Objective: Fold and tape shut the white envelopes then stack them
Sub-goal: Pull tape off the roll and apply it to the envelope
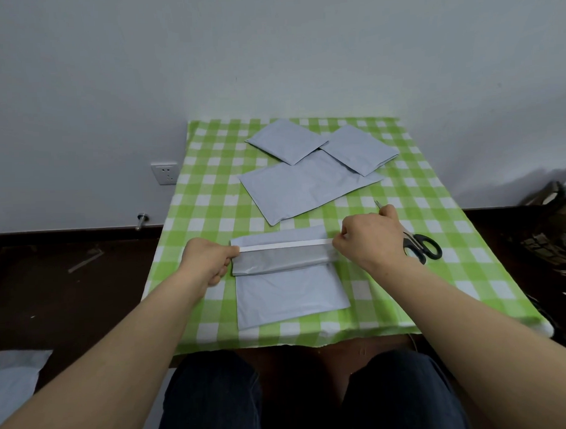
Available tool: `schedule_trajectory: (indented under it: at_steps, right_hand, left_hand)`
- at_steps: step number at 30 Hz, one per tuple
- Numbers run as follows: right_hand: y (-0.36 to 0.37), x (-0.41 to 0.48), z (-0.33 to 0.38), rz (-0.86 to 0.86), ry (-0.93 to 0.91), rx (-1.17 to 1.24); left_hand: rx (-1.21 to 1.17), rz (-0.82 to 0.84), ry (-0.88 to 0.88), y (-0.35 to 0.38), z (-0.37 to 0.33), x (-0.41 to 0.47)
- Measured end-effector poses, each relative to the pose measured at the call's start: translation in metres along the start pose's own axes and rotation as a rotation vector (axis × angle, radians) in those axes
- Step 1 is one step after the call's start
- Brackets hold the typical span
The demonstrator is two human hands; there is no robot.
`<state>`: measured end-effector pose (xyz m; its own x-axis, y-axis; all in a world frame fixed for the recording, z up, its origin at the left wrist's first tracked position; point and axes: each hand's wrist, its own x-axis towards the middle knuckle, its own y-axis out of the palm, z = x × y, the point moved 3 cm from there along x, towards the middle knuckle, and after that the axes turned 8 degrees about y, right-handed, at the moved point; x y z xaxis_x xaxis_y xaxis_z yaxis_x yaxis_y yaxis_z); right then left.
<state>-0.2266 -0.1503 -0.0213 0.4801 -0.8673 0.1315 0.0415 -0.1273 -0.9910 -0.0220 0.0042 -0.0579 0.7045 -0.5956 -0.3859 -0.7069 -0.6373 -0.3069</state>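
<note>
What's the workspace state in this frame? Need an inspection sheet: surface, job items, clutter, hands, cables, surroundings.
Surface: table under a green-and-white checked cloth.
Job's things: near envelope lies front centre with its top flap folded over; a white strip is stretched along the flap. At the far side, the far-left envelope and far-right envelope overlap a larger envelope.
Clutter: black-handled scissors lie right of the near envelope, partly hidden by the right hand.
Hands: left hand pinches the strip's left end; right hand pinches its right end.
Cables: nothing seen.
Surroundings: wall socket, white packet on the dark floor, dark bag.
</note>
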Motion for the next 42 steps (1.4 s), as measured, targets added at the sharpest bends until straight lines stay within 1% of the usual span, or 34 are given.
schedule_trajectory:
  at_steps: [10, 27, 38, 42]
  right_hand:
    - [0.004, 0.001, 0.000, 0.001, -0.010, 0.008]
    - [0.006, 0.002, 0.001, 0.005, -0.031, -0.012]
    - [0.003, 0.000, 0.003, 0.037, -0.032, -0.018]
    - [0.003, 0.000, 0.004, 0.049, -0.034, -0.017]
  left_hand:
    - [-0.003, -0.001, 0.011, 0.001, 0.002, 0.002]
    - [0.052, -0.017, 0.097, 0.003, 0.011, 0.011]
    - [0.175, -0.058, 0.090, 0.004, 0.010, 0.012]
    - [0.265, -0.076, 0.083, 0.004, 0.005, 0.011]
